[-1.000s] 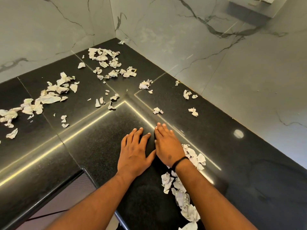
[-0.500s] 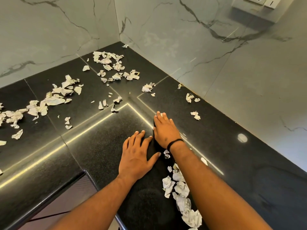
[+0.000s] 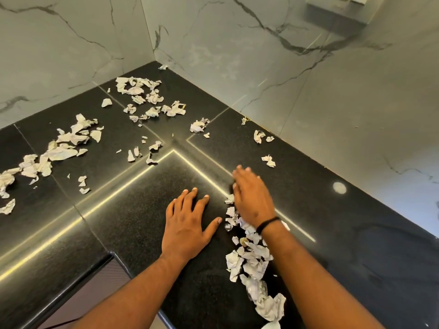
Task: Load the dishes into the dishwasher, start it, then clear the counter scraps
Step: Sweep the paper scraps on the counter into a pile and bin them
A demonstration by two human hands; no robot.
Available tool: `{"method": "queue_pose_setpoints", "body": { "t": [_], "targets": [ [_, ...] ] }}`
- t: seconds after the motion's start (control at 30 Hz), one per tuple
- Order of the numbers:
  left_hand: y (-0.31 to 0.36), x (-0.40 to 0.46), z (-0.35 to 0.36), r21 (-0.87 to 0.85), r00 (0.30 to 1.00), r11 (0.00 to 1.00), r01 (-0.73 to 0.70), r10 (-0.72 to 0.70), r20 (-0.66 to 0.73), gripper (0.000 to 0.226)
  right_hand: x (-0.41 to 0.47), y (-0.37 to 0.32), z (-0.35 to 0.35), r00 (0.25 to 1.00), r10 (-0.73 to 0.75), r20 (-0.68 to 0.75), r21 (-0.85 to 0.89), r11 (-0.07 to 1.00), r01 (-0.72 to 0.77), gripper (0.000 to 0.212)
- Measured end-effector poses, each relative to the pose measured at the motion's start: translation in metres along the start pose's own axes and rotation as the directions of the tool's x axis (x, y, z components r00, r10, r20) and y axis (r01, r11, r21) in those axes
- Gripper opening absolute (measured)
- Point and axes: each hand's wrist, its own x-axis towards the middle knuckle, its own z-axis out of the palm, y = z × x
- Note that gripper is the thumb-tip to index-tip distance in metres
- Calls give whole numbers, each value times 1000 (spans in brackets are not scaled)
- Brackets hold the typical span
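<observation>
Since half a second earlier, the right hand [image 3: 253,198] had lifted and blurred, fingers straight, over the paper scraps [image 3: 254,262] gathered beneath its wrist. Beside it, the left hand [image 3: 187,222] lay spread flat on the black counter [image 3: 332,233].

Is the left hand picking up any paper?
No, the left hand lies flat on the black counter with straight fingers, holding nothing; the paper scraps lie beside it.
</observation>
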Motion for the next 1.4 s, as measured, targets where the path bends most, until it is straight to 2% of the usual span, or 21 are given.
{"method": "queue_pose_setpoints", "body": {
  "t": [0.1, 0.2, 0.5, 0.6, 0.67, 0.83, 1.0, 1.1, 1.23, 1.33, 1.4],
  "targets": [
    [0, 0, 0, -19, 1000, 1000, -1, 1, -3, 68, 43, 35, -16, 978, 207, -25, -52, 977, -208, 56],
    [-1, 0, 0, -16, 1000, 1000, 3, -3, -2, 69, 53, 55, -16, 947, 311, 76, -112, 947, -302, 58],
    [1, -1, -2, -25, 1000, 1000, 2, -2, 4, 69, -44, -15, 19, 975, 87, 202, -87, 994, -70, 53],
    [1, 0, -2, -27, 1000, 1000, 4, -4, -4, 68, -42, -16, 4, 978, 49, 201, 0, 999, -50, 43],
    [0, 0, -2, -18, 1000, 1000, 2, -2, 5, 69, -20, -4, -9, 990, 79, 117, 56, 995, -86, 37],
    [-1, 1, -1, -18, 1000, 1000, 3, -3, 11, 69, 79, 48, -34, 976, 217, 0, 21, 976, -217, 53],
    [-1, 1, 0, -8, 1000, 1000, 1, -1, 17, 68, 133, 66, -27, 935, 337, 114, -46, 941, -334, 61],
    [-2, 1, 0, -6, 1000, 1000, -11, 11, 19, 68, 111, 53, -5, 941, 328, 83, -83, 943, -321, 57],
    [-2, 1, 1, -5, 1000, 1000, -19, 19, 24, 67, 34, 13, 20, 971, 235, 39, -22, 972, -234, 52],
    [-3, 0, 2, -12, 999, 999, -35, 35, 7, 67, -8, -20, 28, 975, 195, 106, -65, 980, -189, 52],
    [-4, 0, 3, -25, 999, 999, -48, 48, -5, 66, -4, -31, 19, 981, 184, 64, -60, 982, -180, 42]
  ]
}}
